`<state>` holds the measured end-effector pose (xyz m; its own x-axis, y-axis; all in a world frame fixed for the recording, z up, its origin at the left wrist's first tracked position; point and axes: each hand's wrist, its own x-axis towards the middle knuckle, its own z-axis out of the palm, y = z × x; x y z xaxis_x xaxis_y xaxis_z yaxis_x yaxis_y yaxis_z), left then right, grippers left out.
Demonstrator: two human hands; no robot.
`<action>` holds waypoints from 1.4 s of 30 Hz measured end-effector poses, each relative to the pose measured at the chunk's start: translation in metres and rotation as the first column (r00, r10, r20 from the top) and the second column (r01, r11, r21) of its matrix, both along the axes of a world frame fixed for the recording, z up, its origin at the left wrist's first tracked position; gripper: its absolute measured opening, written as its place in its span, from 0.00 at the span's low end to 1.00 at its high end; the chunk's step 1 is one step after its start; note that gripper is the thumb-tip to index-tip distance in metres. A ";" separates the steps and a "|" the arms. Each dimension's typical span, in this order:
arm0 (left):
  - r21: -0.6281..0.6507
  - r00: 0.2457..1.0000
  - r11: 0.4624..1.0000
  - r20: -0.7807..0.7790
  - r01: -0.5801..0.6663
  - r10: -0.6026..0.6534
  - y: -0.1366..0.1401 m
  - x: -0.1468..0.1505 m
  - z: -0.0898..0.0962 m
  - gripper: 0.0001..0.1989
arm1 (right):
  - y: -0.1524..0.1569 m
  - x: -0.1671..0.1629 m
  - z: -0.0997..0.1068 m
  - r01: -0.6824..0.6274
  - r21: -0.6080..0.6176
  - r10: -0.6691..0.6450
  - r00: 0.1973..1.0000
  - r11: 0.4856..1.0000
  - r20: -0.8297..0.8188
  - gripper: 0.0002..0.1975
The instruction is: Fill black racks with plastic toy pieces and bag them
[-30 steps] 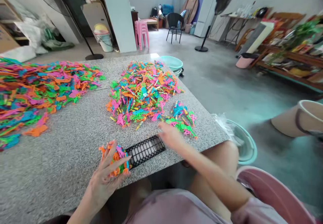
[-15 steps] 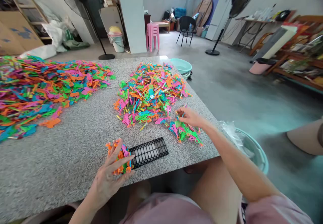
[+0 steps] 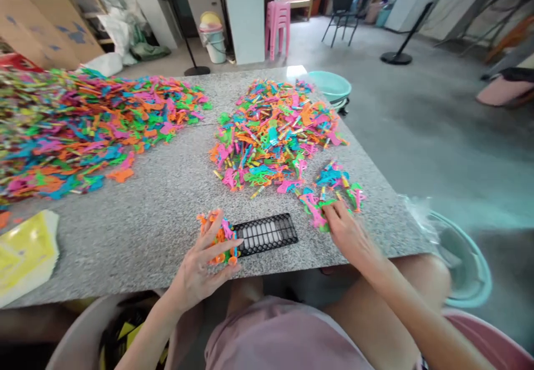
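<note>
A black lattice plastic basket (image 3: 267, 234) lies near the table's front edge. Bright plastic toy pieces (image 3: 217, 252), mostly orange with round ends, are bunched at its left end. My left hand (image 3: 204, 261) curves over this bunch, fingers spread across it and the thumb on the near side. Just right of the basket, my right hand (image 3: 342, 226) has its fingers closed at a green toy piece (image 3: 327, 206) in a small heap. This small heap (image 3: 331, 175) holds pink, blue and green pieces. Behind it lies a larger heap (image 3: 273, 136) of similar pieces.
A very large heap of pieces (image 3: 104, 119) covers the table's far left. A yellow-and-white bag (image 3: 31, 253) lies at the left edge. Teal basins stand beyond the right edge, one far (image 3: 331, 83), one near (image 3: 479, 264). A pink tub (image 3: 87, 331) is below at left.
My right hand has moved nearer to me, from the small heap's far side to its near left part. My left hand stays over the bunch. The view has tilted down and shifted left.
</note>
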<state>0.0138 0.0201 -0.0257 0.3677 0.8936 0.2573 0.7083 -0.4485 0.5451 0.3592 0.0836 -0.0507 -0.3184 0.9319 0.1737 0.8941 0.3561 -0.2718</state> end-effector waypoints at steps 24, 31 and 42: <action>0.001 0.999 1.000 -0.052 0.005 -0.005 0.001 0.004 0.001 0.14 | 0.041 -0.182 -0.030 -0.403 -0.316 0.238 0.860 0.859 -0.451 0.09; 0.060 0.988 0.996 -0.144 0.068 -0.058 0.011 -0.001 0.001 0.17 | 0.043 -0.199 -0.026 -0.462 -0.333 0.310 0.853 0.822 -0.419 0.04; 0.099 0.994 0.993 -0.101 0.061 -0.051 0.013 -0.006 -0.002 0.18 | 0.040 -0.060 -0.007 0.184 -0.231 -0.132 0.965 0.955 0.226 0.16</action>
<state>0.0076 0.0327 -0.0278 0.4442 0.8421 0.3058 0.7287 -0.5382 0.4236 0.2992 0.1237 -0.0581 -0.1678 0.9782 -0.1223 0.9789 0.1507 -0.1377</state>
